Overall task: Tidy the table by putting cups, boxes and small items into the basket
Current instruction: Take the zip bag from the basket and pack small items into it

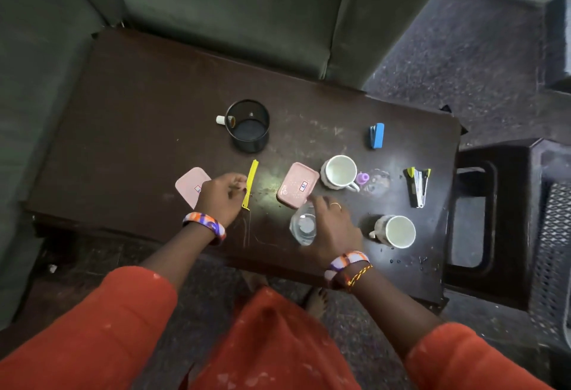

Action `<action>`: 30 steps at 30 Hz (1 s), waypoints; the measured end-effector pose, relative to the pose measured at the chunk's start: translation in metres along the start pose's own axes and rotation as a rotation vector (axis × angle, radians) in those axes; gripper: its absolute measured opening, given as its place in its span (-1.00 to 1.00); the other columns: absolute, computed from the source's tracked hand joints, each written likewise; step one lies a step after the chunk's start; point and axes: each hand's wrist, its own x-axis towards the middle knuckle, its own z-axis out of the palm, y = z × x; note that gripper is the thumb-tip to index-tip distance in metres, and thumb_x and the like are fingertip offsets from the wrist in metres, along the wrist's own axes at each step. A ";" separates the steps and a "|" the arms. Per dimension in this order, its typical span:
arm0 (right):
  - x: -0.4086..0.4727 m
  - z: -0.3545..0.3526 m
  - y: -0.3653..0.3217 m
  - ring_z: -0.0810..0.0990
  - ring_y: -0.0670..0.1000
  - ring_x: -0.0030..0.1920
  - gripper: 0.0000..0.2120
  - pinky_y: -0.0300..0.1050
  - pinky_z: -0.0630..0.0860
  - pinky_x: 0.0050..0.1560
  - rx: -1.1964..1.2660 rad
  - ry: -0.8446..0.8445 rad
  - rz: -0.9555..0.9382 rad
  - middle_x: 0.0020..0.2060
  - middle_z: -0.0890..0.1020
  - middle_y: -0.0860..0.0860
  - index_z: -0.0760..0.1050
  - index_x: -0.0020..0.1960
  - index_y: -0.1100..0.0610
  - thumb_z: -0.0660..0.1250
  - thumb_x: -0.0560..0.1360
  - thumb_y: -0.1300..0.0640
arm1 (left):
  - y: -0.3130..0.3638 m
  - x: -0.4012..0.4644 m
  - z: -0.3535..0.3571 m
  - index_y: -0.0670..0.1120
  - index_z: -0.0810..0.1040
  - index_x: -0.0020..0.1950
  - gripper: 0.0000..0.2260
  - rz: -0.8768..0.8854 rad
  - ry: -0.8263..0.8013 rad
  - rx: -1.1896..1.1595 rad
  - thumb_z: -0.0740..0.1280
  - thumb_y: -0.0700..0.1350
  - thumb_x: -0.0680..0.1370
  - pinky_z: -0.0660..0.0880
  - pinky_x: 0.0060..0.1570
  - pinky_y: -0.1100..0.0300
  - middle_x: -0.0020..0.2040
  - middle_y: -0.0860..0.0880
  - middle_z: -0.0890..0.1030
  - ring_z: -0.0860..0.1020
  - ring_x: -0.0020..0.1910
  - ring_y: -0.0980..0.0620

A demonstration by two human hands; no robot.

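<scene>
A black mesh basket [247, 125] stands on the dark wooden table [139, 130]. My left hand [224, 196] is curled, and its fingertips pinch a yellow stick [251, 173] that lies flat on the table. It partly covers a pink box [190, 185]. My right hand [335, 227] wraps a clear glass [302, 227] near the front edge, with its fingers touching a second pink box [298, 185]. Two white cups [340, 172] [397, 231] stand to the right.
A small white item [220, 119] lies against the basket's left side. A blue stapler [377, 135], a purple cap [363, 178] and a yellow-black stapler [418, 187] lie at the right. A green sofa [231, 3] borders the far edge. A dark stool [500, 204] stands at the right.
</scene>
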 end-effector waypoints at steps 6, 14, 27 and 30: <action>0.022 -0.026 -0.057 0.36 0.12 0.29 -0.29 0.06 0.48 0.02 0.069 0.067 -0.166 0.27 0.38 0.01 0.22 0.34 -0.02 0.44 0.28 -0.09 | -0.006 0.014 -0.019 -0.20 0.61 0.06 -0.82 -0.011 0.082 -0.036 0.32 -0.28 0.48 0.50 0.01 0.18 -0.05 -0.20 0.68 0.61 -0.09 -0.09; 0.089 -0.014 -0.078 0.45 0.19 0.25 -0.24 0.08 0.41 0.13 -0.043 0.065 -0.166 0.25 0.44 0.08 0.24 0.33 0.02 0.50 0.23 -0.06 | -0.010 0.032 -0.035 -0.20 0.61 0.06 -0.80 0.006 0.096 -0.048 0.30 -0.30 0.48 0.48 0.02 0.20 -0.05 -0.19 0.68 0.61 -0.08 -0.07; 0.126 -0.020 -0.039 0.41 0.22 0.28 -0.14 0.06 0.33 0.27 -0.188 0.039 -0.168 0.33 0.40 0.11 0.22 0.39 0.05 0.53 0.19 -0.06 | 0.001 0.047 -0.032 -0.21 0.61 0.04 -0.82 0.099 0.025 -0.047 0.30 -0.29 0.48 0.52 0.00 0.15 -0.09 -0.20 0.67 0.60 -0.15 -0.06; 0.132 -0.025 -0.037 0.38 0.21 0.31 -0.07 0.05 0.32 0.29 -0.201 0.036 -0.181 0.36 0.37 0.11 0.19 0.40 0.03 0.57 0.15 -0.03 | 0.000 0.049 -0.033 -0.22 0.61 0.05 -0.82 0.109 0.011 -0.032 0.30 -0.30 0.48 0.52 0.00 0.16 -0.08 -0.20 0.67 0.58 -0.16 -0.02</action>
